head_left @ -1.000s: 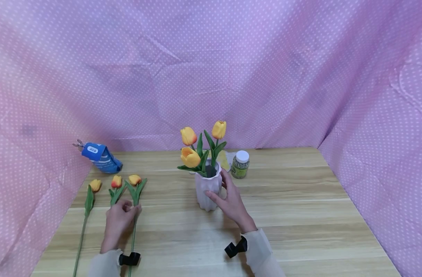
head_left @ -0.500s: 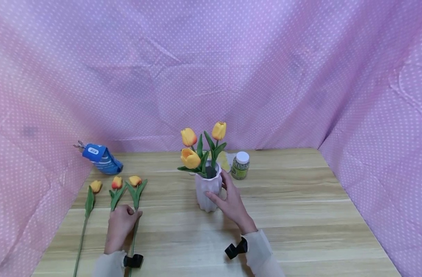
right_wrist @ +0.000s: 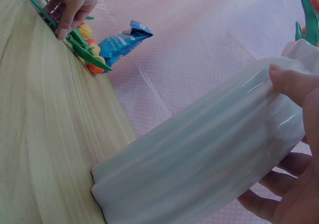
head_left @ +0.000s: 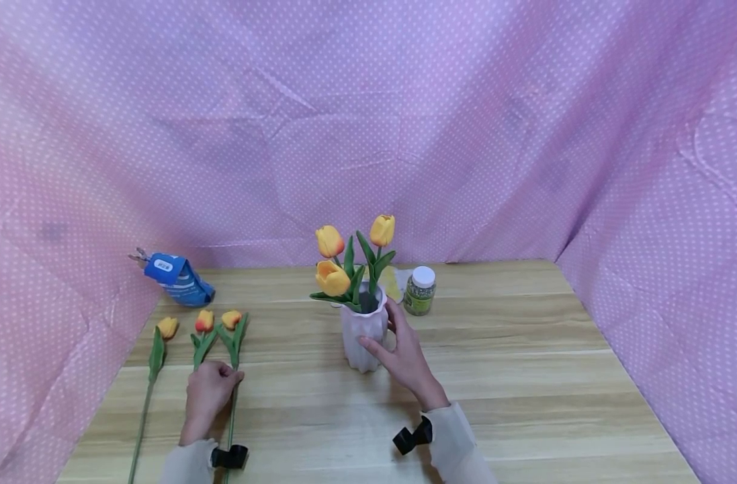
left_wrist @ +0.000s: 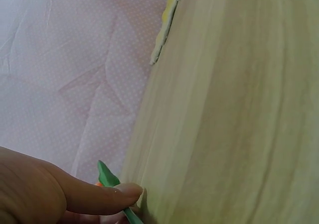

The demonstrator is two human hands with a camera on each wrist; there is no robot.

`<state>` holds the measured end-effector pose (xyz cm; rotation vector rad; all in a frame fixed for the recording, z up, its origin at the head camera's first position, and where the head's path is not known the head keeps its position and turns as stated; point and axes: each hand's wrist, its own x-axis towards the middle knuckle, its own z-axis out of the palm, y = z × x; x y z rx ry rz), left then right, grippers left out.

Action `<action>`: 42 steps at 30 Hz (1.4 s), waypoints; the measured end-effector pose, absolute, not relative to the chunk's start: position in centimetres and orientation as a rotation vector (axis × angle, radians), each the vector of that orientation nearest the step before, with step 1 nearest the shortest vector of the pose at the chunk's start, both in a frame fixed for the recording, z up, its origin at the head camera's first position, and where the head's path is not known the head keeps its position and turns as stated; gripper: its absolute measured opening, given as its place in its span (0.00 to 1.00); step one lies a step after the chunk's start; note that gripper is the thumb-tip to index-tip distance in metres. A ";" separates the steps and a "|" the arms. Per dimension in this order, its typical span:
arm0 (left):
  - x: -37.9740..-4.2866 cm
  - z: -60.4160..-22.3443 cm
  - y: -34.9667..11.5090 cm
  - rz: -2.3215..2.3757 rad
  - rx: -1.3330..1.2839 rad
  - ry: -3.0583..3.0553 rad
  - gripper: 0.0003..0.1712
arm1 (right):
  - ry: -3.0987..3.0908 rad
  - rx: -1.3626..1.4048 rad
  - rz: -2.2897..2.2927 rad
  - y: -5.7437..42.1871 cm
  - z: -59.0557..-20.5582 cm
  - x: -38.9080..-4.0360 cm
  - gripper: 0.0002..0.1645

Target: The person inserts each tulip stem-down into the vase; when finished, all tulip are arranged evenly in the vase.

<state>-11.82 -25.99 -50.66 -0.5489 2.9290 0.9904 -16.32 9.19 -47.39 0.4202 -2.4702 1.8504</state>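
My left hand (head_left: 207, 393) pinches the stem of the rightmost loose tulip (head_left: 232, 320) just below its leaves, between thumb and fingers. In the left wrist view a bit of green stem (left_wrist: 132, 216) shows at the thumb tip. Left of that hand lie two more orange-yellow tulips, a middle tulip (head_left: 205, 320) and an outer tulip (head_left: 167, 328). My right hand (head_left: 406, 353) holds a white fluted vase (head_left: 359, 339), thumb in front and fingers round its right side. Three yellow tulips (head_left: 332, 277) stand in the vase, which is upright on the table.
A blue bag (head_left: 183, 282) with a clip at its top stands at the back left of the wooden table (head_left: 525, 376). Behind the vase lies a yellow-and-white flat item (head_left: 395, 282), partly hidden. A white-capped jar (head_left: 420, 292) stands to its right. Pink dotted cloth (head_left: 368, 134) hangs behind.
My left hand has moved slightly toward me and closed its fingers at the stem. The rightmost tulip's head and leaves have shifted a little left. My right hand keeps its hold on the vase.
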 end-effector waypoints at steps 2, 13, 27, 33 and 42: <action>-11.8 -50.5 -26.1 1.009 -0.560 2.906 0.12 | -2.468 0.422 1.847 9.2 -47.4 -16.3 0.49; -11.8 -49.9 -26.4 1.116 -0.628 2.793 0.08 | -2.463 0.432 1.833 9.2 -47.4 -16.2 0.49; -11.3 -48.1 -27.3 1.566 -0.712 2.567 0.18 | -2.451 0.446 1.852 9.2 -47.2 -16.2 0.49; -11.2 -47.3 -27.1 1.777 -0.765 2.427 0.23 | -2.456 0.431 1.852 9.2 -47.2 -16.3 0.49; -11.0 -47.0 -26.9 2.323 -0.689 2.066 0.19 | -2.452 0.426 1.850 9.1 -47.2 -16.2 0.49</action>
